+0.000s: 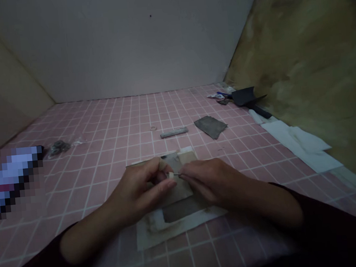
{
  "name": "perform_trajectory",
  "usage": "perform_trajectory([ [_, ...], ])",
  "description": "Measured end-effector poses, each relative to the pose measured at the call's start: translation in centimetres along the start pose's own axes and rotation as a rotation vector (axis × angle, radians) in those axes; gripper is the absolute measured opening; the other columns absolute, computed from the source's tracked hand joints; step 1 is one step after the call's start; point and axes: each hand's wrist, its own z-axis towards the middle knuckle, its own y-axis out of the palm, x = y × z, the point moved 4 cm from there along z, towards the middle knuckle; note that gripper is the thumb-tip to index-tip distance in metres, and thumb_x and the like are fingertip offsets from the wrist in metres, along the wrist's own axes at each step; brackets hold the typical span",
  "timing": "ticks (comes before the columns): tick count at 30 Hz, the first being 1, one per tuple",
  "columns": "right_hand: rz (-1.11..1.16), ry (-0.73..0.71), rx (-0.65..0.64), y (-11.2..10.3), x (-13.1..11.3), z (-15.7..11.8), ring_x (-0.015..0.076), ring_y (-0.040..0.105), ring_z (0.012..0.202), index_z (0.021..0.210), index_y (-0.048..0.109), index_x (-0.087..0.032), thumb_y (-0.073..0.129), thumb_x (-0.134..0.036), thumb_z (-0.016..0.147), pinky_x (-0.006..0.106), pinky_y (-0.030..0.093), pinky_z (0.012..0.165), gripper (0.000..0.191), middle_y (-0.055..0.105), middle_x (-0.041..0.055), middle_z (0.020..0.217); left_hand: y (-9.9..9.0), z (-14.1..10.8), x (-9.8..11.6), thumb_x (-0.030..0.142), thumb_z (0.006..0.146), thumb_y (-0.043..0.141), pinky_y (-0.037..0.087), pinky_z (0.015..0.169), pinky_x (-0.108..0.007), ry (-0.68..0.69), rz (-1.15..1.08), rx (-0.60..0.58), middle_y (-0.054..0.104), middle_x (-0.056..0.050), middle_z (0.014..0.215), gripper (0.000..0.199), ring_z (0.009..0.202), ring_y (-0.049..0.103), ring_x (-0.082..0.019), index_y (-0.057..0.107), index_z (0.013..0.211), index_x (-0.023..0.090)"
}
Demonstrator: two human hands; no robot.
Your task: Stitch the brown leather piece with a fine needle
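Pink, ruled with white lines, the table (118, 130) spreads out before me, and near me on it lies a sheet stack (152, 238): worn pale sheets beneath, a grey sheet (183, 192) over them, and a dark strip (180, 211) showing on my side of the grey one.

Over the sheet stack my hands work close together. With my left hand (141, 189) I pinch a small pale piece (171, 175) between thumb and fingers; it sits above the grey sheet. My right hand (216, 181) is clamped on a thin metal rod (177, 174), its exposed end pointing at the pale piece. I cannot tell whether the rod only meets the piece or goes into it.

Beyond the sheet stack lies a grey bar (174, 132), with a pale ring (153, 127) to its left. Beyond the stack and to its right is a dark grey sheet (211, 127); farther off that way, a black scoop-like object (244, 97). White papers (300, 143) run along well to the right of the stack. Well to its left are a clear bag of dark rings (59, 147) and a blurred-out bright screen (16, 176).
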Motion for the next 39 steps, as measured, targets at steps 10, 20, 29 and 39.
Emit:
perform_trajectory([
  [10,0.316,0.023,-0.18,-0.6,-0.44,0.33,0.0065,0.043,0.056,0.065,0.044,-0.016,0.043,-0.017,0.093,0.02,0.031,0.054,0.028,0.043,-0.0054,0.06,0.16,-0.16,0.18,0.026,0.09,0.054,0.045,0.069,-0.024,0.091,0.111,0.024,0.061,-0.001,0.085,0.014,0.077,0.059,-0.013,0.053,0.101,0.018],
  [20,0.045,0.008,-0.02,-0.03,-0.17,0.03,0.0099,0.044,0.061,0.076,0.05,-0.016,0.043,-0.015,0.091,0.024,0.031,0.058,0.016,0.049,-0.0021,0.068,0.03,-0.01,0.24,0.028,0.089,0.054,0.044,0.063,-0.022,0.009,0.02,0.032,0.06,0.001,0.077,0.012,0.07,0.057,-0.011,0.054,0.095,0.018],
  [29,0.077,0.0,-0.034,-0.26,-0.26,0.06,0.0099,0.043,0.061,0.074,0.049,-0.017,0.043,-0.014,0.09,0.023,0.032,0.058,0.017,0.049,-0.002,0.067,-0.08,0.03,0.37,0.029,0.091,0.052,0.043,0.06,-0.021,0.028,0.018,-0.002,0.059,0.001,0.075,0.013,0.068,0.057,-0.011,0.055,0.092,0.017],
  [39,0.257,0.019,-0.124,-0.58,-0.62,0.35,0.0071,0.042,0.056,0.069,0.048,-0.016,0.043,-0.016,0.093,0.021,0.03,0.056,0.025,0.045,-0.0048,0.061,0.22,-0.13,0.15,0.026,0.09,0.052,0.046,0.069,-0.025,0.067,0.1,0.014,0.062,-0.002,0.086,0.015,0.077,0.059,-0.014,0.053,0.103,0.019],
])
